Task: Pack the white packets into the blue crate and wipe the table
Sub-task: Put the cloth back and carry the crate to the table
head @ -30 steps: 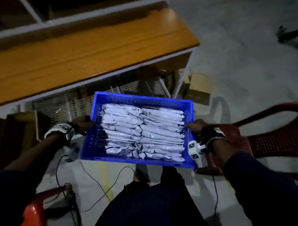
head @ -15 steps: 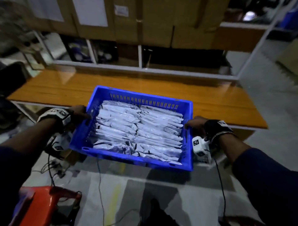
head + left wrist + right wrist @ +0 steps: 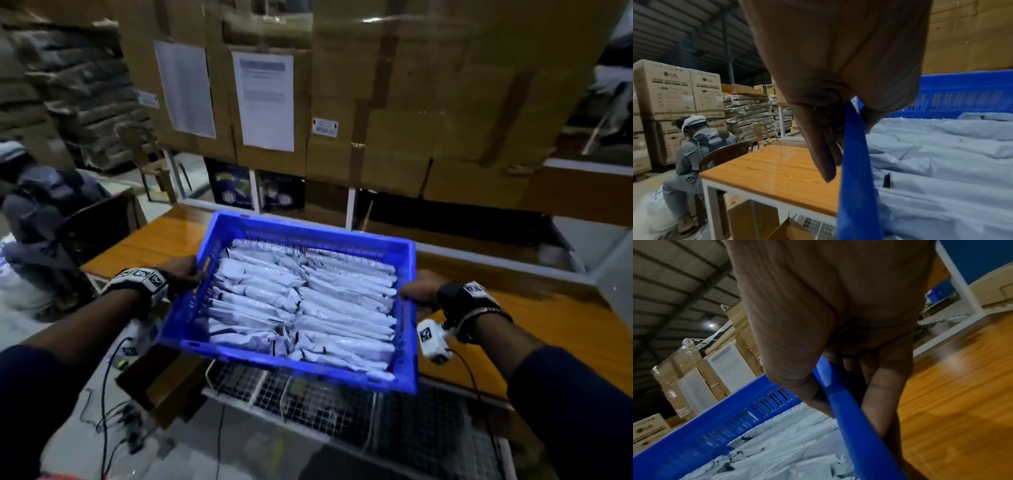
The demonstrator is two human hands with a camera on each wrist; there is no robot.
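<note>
A blue crate (image 3: 239, 353) full of white packets (image 3: 301, 301) hangs in the air over the front edge of the wooden table (image 3: 164, 240). My left hand (image 3: 181, 274) grips the crate's left rim (image 3: 855, 146), thumb inside and fingers outside. On the opposite side, my right hand (image 3: 419, 291) grips the right rim (image 3: 844, 404) the same way. The packets (image 3: 941, 162) lie in two rows, stacked flat, and fill the crate (image 3: 715, 431) almost to the rim. The crate tilts slightly toward me.
Tall cardboard boxes (image 3: 376, 102) with paper labels stand behind the table on a rack. A seated person (image 3: 694, 146) on a dark chair is at the left. Wire mesh (image 3: 308, 404) and cables (image 3: 113, 411) lie below the table's front. More boxes (image 3: 674, 89) are stacked far left.
Both hands have lifted the crate from floor level up and forward to the table's height. The view has swung up from the floor to the table and boxes.
</note>
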